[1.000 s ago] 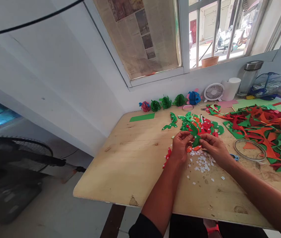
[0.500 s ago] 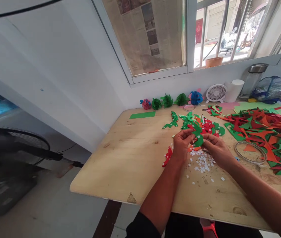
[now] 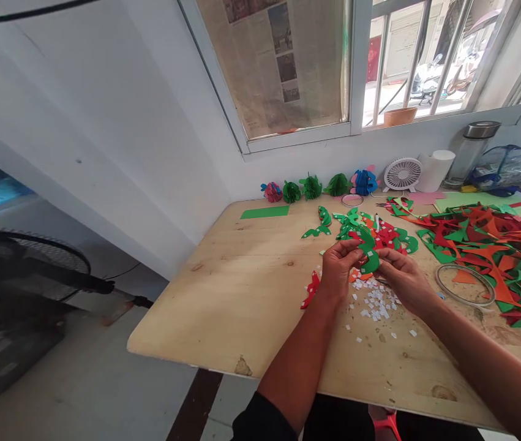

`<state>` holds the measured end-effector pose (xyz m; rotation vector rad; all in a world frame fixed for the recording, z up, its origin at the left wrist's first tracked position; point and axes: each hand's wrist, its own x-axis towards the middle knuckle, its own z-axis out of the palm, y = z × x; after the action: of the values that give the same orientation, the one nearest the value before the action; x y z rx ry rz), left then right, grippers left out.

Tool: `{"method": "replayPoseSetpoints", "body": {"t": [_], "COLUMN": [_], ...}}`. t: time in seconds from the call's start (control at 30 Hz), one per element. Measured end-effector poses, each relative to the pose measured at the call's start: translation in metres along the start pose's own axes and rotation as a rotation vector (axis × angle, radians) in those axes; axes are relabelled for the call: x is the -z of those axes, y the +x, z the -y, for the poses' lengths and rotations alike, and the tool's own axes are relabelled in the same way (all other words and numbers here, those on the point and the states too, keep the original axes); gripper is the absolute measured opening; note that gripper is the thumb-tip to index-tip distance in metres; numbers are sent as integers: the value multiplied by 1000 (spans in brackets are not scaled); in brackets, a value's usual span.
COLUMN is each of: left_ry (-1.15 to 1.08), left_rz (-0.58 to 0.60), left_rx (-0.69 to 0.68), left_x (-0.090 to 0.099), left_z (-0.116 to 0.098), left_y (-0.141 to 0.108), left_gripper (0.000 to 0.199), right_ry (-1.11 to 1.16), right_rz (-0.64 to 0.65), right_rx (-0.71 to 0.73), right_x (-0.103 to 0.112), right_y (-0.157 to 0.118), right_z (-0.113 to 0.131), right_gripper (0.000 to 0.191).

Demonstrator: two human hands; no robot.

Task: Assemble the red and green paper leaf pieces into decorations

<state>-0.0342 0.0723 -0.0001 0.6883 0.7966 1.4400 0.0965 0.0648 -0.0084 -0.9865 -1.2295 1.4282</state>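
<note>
Worktable: pale, knot-marked wooden tabletop (image 3: pixel 223 300) with a rounded near-left corner; supports all the paperwork.
Window covering: brownish printed newspaper sheet (image 3: pixel 310 79) behind the pane, with a column of pictures; its text is too small to read.
Offcut heap: loose red, orange and green paper scraps (image 3: pixel 487 229) at the right of the tabletop.
Cutout cluster: overlapping green, red and orange paper shapes dotted with white squares (image 3: pixel 386 233), just beyond the hands.
Left hand: bare left hand (image 3: pixel 337 269), thumb and fingers pinched narrow on the workpiece's left edge.
Right hand: bare right hand (image 3: pixel 400 275), thumb and fingertips drawn together on its right edge.
Workpiece: curved green paper cutout (image 3: pixel 369 264) with a rounded lower end and a small white square on its face; the upper outline merges with the green shapes behind.
Workpiece position: between both sets of fingertips, in front of the cluster.
Loose squares: small white paper squares (image 3: pixel 376 302), scattered on the tabletop on the near side of the hands.
</note>
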Motion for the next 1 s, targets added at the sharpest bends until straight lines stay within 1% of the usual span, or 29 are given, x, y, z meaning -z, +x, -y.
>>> {"method": "replayPoseSetpoints", "body": {"t": [0.13, 0.37, 0.63, 0.87, 1.0], "left_ry": [6, -65, -63, -89, -89], "left_rz": [-4, 11, 0, 22, 25], "left_rx": [0, 34, 69, 118, 129], "left_x": [1, 1, 2, 4, 4], "left_z": [0, 0, 0, 0, -1], "left_y": [2, 1, 2, 2, 1], "left_gripper": [25, 26, 29, 29, 28], "right_ry": [-8, 31, 9, 85, 55], "right_rz": [-2, -23, -9, 19, 22], "right_rx": [1, -27, -20, -45, -27], "right_x": [1, 0, 1, 3, 5], "right_y": [1, 0, 1, 1, 2], "right_z": [-3, -1, -3, -7, -9], "right_gripper": [37, 36, 37, 32, 31]}}
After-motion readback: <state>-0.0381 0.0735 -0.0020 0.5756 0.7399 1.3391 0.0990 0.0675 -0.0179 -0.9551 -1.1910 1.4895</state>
